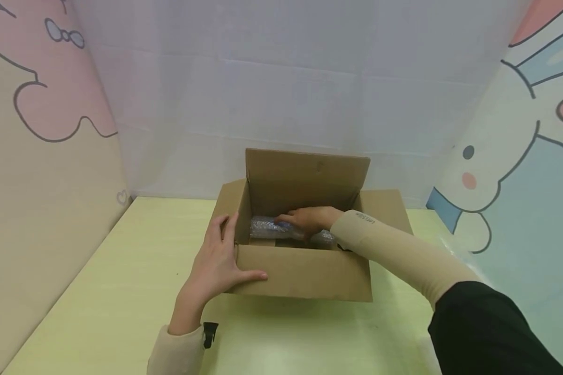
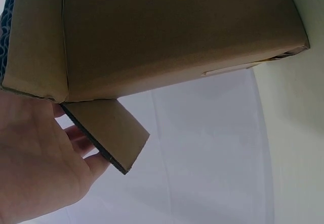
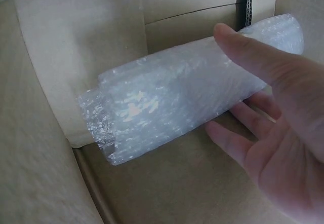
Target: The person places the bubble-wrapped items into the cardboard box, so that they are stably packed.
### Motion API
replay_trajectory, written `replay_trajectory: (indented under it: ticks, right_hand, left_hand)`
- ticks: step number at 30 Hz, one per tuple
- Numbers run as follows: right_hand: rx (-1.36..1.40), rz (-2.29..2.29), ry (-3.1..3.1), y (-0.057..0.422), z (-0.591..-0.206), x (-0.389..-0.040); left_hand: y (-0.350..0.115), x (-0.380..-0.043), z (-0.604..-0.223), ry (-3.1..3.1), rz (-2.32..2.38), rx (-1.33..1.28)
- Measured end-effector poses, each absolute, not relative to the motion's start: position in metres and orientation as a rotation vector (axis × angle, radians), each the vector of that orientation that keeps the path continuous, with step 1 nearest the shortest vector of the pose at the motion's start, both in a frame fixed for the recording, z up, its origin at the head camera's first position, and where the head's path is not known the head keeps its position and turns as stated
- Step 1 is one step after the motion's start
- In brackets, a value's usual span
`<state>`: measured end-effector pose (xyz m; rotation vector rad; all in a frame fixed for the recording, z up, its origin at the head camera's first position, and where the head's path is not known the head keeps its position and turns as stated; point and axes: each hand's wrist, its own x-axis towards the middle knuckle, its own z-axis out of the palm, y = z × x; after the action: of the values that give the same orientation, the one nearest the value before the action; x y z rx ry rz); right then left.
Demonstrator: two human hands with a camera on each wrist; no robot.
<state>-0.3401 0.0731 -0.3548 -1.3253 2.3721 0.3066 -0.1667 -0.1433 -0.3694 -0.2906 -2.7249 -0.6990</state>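
An open cardboard box (image 1: pixel 305 272) stands on the table with its flaps folded outward. My left hand (image 1: pixel 214 268) grips its near left corner, thumb along the front flap and fingers over the left flap (image 2: pixel 109 127). Inside the box lies a roll of bubble wrap (image 3: pixel 162 95), clear and shiny; whatever it may enclose is hidden. My right hand (image 1: pixel 311 219) reaches in from the right and holds the roll near one end. In the right wrist view its thumb rests on top and the fingertips (image 3: pixel 223 133) meet the lower side.
The pale yellow table (image 1: pixel 122 286) extends around the box. A white sheet (image 1: pixel 281 99) hangs behind it, and printed cartoon panels (image 1: pixel 535 208) stand at both sides. Clear plastic (image 1: pixel 460 255) shows at the right, partly behind my right arm.
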Motion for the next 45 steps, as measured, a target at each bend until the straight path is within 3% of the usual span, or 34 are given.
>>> replay_trajectory:
  ticks: [9, 20, 32, 39, 45]
  right_hand:
    - [-1.321, 0.476, 2.364, 0.072, -0.347, -0.341]
    - [-1.333, 0.410, 2.466, 0.074, -0.279, -0.327]
    - [-1.311, 0.099, 2.768, 0.176, -0.233, -0.289]
    - [-1.086, 0.003, 2.962, 0.248, -0.228, -0.266]
    - [-0.799, -0.048, 3.072, 0.300, -0.249, -0.255]
  left_hand:
    - [-0.141, -0.174, -0.367, -2.756, -0.705, -0.301]
    - [-0.141, -0.185, -0.367, -2.770, -0.760, -0.274]
    - [-0.143, -0.190, -0.370, -2.781, -0.810, -0.216]
    - [-0.145, -0.190, -0.371, -2.774, -0.817, -0.242]
    - [-0.144, -0.192, -0.370, -2.777, -0.799, -0.250]
